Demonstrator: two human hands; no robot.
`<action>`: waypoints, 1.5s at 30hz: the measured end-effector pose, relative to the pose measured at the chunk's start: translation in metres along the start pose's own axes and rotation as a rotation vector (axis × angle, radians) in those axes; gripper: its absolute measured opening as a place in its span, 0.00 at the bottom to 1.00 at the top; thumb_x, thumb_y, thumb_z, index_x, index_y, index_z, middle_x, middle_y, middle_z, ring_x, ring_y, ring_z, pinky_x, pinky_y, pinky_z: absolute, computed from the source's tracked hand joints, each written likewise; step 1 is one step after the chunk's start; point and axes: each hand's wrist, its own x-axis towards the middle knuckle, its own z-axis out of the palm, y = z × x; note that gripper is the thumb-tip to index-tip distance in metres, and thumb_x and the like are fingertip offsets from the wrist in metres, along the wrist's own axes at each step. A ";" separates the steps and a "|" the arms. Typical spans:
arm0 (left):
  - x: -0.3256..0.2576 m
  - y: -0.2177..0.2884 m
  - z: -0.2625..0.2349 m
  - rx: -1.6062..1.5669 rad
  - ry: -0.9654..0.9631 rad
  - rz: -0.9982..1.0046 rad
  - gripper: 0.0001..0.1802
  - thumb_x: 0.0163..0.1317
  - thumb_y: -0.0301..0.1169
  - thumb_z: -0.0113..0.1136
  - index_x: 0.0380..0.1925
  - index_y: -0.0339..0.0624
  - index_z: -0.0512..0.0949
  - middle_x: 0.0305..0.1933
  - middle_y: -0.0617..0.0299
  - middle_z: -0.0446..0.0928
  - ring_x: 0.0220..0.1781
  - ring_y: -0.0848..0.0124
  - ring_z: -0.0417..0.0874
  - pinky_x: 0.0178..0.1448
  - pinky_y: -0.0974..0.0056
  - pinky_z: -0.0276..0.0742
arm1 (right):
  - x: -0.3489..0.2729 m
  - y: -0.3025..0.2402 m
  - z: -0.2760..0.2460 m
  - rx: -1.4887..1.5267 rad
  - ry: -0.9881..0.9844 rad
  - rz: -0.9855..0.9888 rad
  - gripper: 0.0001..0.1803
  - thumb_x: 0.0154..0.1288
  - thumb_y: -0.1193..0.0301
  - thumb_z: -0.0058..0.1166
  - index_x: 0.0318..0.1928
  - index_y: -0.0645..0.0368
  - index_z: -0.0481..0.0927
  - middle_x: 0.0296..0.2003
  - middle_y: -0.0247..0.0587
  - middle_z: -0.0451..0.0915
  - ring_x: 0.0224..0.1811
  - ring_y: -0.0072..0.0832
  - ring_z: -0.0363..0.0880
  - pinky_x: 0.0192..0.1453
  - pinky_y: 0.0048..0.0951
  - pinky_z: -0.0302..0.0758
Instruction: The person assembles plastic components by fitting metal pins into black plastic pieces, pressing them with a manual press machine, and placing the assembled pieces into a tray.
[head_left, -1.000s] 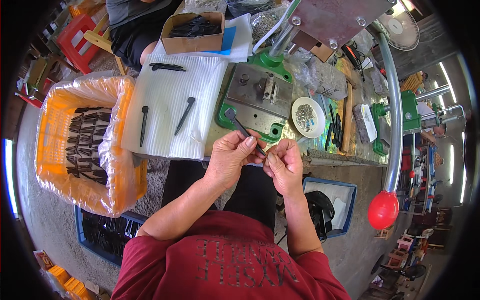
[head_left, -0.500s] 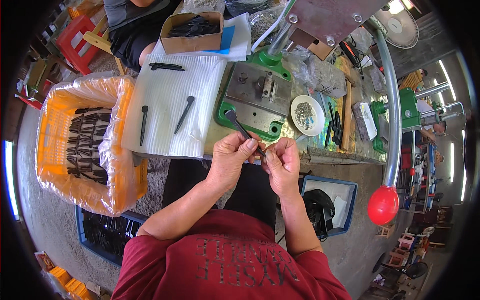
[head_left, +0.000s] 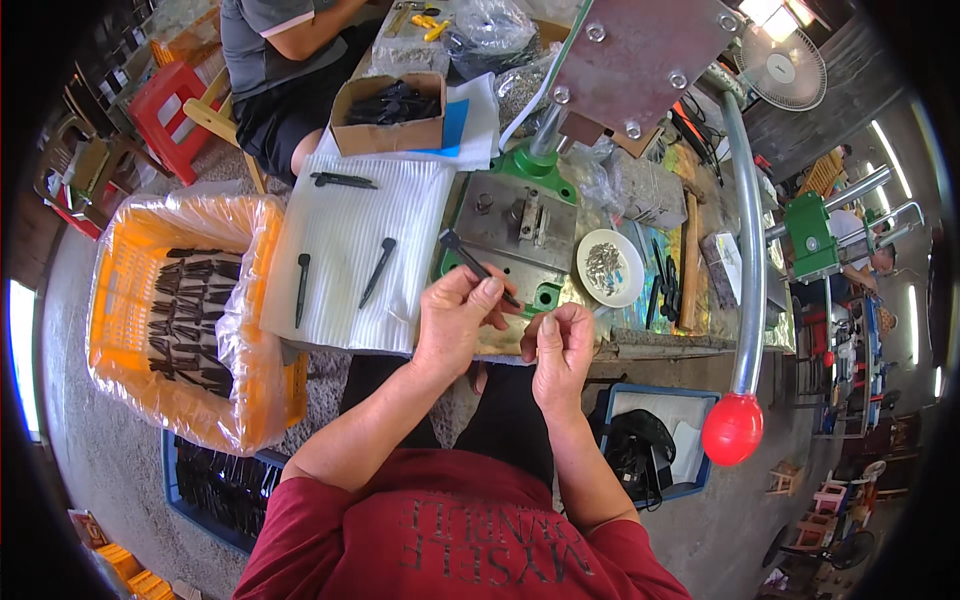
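We find the thumb and fingers of the left hand (head_left: 452,318) pinching a slim black piece (head_left: 468,260), while those of the right hand (head_left: 561,355) are curled and we cannot tell whether they close on anything. We judge that the piece could twist or slip, since one pinch towards its narrow end appears its only support. It slants through the left fingers, broad head jutting toward the steel plate (head_left: 500,228), narrow tip near the right fingertips.
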 end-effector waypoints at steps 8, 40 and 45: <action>0.085 0.013 0.001 0.443 -0.008 0.230 0.04 0.55 0.24 0.50 0.30 0.35 0.73 0.27 0.63 0.74 0.27 0.77 0.75 0.26 0.76 0.70 | -0.010 0.004 -0.016 0.037 0.027 0.046 0.05 0.61 0.74 0.40 0.35 0.58 0.60 0.20 0.34 0.65 0.16 0.16 0.60 0.18 0.16 0.58; 0.112 0.006 0.007 0.934 0.023 0.301 0.06 0.52 0.28 0.54 0.30 0.38 0.75 0.22 0.65 0.74 0.24 0.77 0.74 0.27 0.73 0.70 | -0.028 0.006 -0.043 -0.013 0.142 0.101 0.05 0.59 0.73 0.42 0.34 0.57 0.61 0.20 0.36 0.67 0.16 0.18 0.62 0.17 0.16 0.59; 0.115 0.011 0.006 1.022 -0.125 0.566 0.06 0.46 0.26 0.57 0.26 0.37 0.73 0.23 0.51 0.71 0.27 0.53 0.72 0.29 0.61 0.68 | -0.009 -0.033 -0.055 -0.089 0.217 -0.175 0.05 0.60 0.72 0.39 0.36 0.59 0.63 0.24 0.36 0.66 0.18 0.16 0.59 0.17 0.16 0.57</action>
